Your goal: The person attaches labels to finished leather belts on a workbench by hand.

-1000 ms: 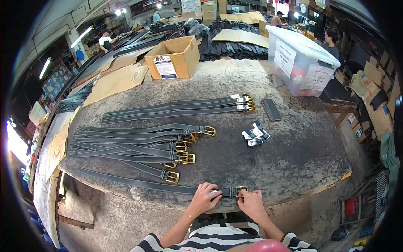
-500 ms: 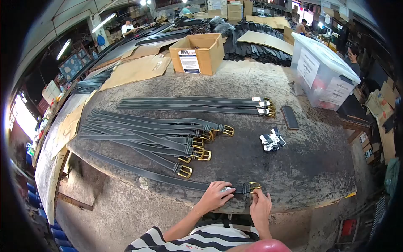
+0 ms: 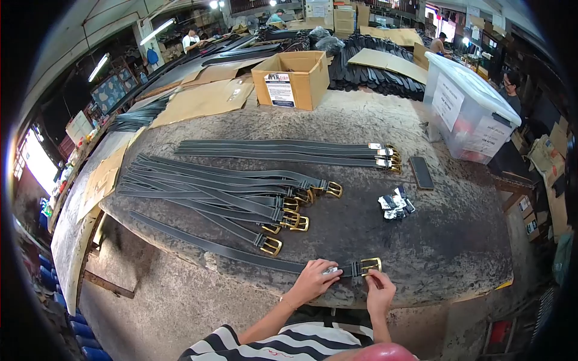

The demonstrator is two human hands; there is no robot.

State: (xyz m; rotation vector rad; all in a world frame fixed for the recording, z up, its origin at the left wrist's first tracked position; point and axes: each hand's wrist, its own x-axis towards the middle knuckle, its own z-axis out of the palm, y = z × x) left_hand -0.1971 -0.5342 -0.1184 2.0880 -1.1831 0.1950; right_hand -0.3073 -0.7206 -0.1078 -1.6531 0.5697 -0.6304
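A dark belt [image 3: 241,256] with light stitching lies along the near edge of the table. My left hand [image 3: 315,278] presses on it near the buckle end, and a small white tag shows by its closed fingers. At the gold buckle [image 3: 371,265], my right hand [image 3: 379,290] pinches the lower edge. Left of centre lies a loose pile of similar belts [image 3: 223,186] with gold buckles. Behind it, several belts [image 3: 271,150] are lined up straight, white tags near their buckles. A small heap of black and white tags [image 3: 396,204] rests to the right.
A phone [image 3: 421,172] lies right of the lined-up belts. Farther back stand an open cardboard box [image 3: 319,78] and a lidded clear plastic bin [image 3: 469,111]. Cardboard sheets [image 3: 201,103] and dark strips [image 3: 379,63] cover the far side. Several people are in the background.
The view has shifted slightly, so the scene sits a little farther right. Both hands remain at the belt's buckle end, with the right fingers now at the buckle's lower edge.
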